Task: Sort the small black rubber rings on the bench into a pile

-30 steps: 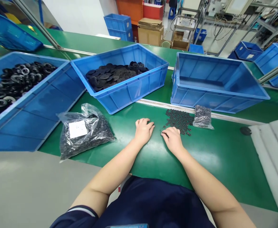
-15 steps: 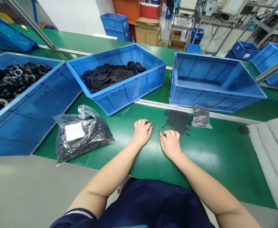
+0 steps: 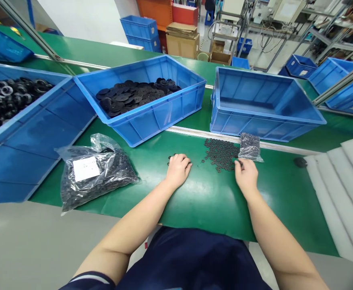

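Observation:
My left hand [image 3: 178,170] rests on the green bench with its fingers curled down. Small black rings [image 3: 169,158] show at its fingertips and partly under them. Farther right, my right hand [image 3: 246,175] is at the right front edge of a spread pile of small black rings [image 3: 223,153]. Its thumb and fingers are pinched together over something dark, mostly hidden. Just beyond that hand lies a small clear bag [image 3: 250,146] filled with dark little parts. A larger clear bag [image 3: 99,177] of black parts with a white label sits left of my left hand.
Behind the pile stands a blue bin [image 3: 263,121] showing its bare floor. Another blue bin [image 3: 152,121] holds black discs [image 3: 128,96]. At far left, a blue bin [image 3: 43,121] contains black and grey rings [image 3: 10,92]. White foam sheets [image 3: 330,181] lean at right, beside a black disc [image 3: 300,162].
My right hand has moved right, from the pile's front left to its right edge. My left hand has shifted slightly, and black rings now show beside its fingertips. The camera view has turned slightly right.

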### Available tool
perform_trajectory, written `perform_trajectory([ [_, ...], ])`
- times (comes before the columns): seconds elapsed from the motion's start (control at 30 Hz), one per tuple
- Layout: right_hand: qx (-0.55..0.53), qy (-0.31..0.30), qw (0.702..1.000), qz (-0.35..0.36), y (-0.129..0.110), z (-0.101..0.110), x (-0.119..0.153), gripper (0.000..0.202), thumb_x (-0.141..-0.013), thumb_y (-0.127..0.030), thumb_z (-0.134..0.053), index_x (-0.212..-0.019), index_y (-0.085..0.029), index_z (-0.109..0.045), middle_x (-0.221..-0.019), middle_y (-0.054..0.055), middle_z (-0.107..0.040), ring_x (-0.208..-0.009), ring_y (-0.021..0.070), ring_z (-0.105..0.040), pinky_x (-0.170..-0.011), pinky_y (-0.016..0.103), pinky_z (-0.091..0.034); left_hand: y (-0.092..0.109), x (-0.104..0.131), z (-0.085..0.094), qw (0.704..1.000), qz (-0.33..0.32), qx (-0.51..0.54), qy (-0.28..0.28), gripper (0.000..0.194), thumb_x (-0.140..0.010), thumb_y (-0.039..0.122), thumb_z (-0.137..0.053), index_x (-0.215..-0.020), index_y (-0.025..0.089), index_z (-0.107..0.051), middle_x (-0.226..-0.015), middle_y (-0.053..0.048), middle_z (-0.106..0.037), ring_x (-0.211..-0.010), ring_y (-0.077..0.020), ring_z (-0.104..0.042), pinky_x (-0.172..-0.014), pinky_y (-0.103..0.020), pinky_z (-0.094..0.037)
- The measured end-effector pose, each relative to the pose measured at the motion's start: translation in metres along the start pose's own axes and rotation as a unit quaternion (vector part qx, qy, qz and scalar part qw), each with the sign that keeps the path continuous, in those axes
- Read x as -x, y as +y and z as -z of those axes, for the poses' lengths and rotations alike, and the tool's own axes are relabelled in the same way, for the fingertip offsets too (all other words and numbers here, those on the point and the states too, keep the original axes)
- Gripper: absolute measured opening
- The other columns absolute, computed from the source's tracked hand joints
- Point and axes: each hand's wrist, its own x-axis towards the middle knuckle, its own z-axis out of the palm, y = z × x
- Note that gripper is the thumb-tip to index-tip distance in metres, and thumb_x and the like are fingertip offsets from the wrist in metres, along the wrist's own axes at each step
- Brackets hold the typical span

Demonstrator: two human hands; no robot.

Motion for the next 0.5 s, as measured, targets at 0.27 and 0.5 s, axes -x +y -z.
perform_trajectory([
  [0.27, 0.154, -0.177, 0.945, -0.229, 0.034, 0.022, -0.046, 0.056, -0.098, -0.045, -0.04, -0.14, -0.009, -0.052, -0.108, 0.02, -0.071, -0.101, 0.0327, -0.067, -0.087, 0.041, -0.049, 0.002, -0.002, 0.0, 1.0, -0.012, -0.002, -0.006, 0.011, -0.095, 0.024, -0.056, -0.092, 0.018, -0.065, -0.099, -0.01, -0.064, -0.095, -0.0258, -0.055, -0.081, -0.04, -0.039],
  [0.5, 0.156, -0.267, 0.918, -0.247, 0.036, 0.021, -0.087, 0.047, -0.096, -0.038, -0.048, -0.132, -0.009, -0.053, -0.117, 0.023, -0.068, -0.106, 0.0309, -0.066, -0.09, 0.039, -0.048, 0.002, -0.001, 0.001, 1.0, 0.007, -0.017, -0.006, 0.011, -0.095, 0.027, -0.056, -0.093, 0.019, -0.064, -0.099, -0.01, -0.063, -0.095, -0.0268, -0.054, -0.083, -0.042, -0.039],
])
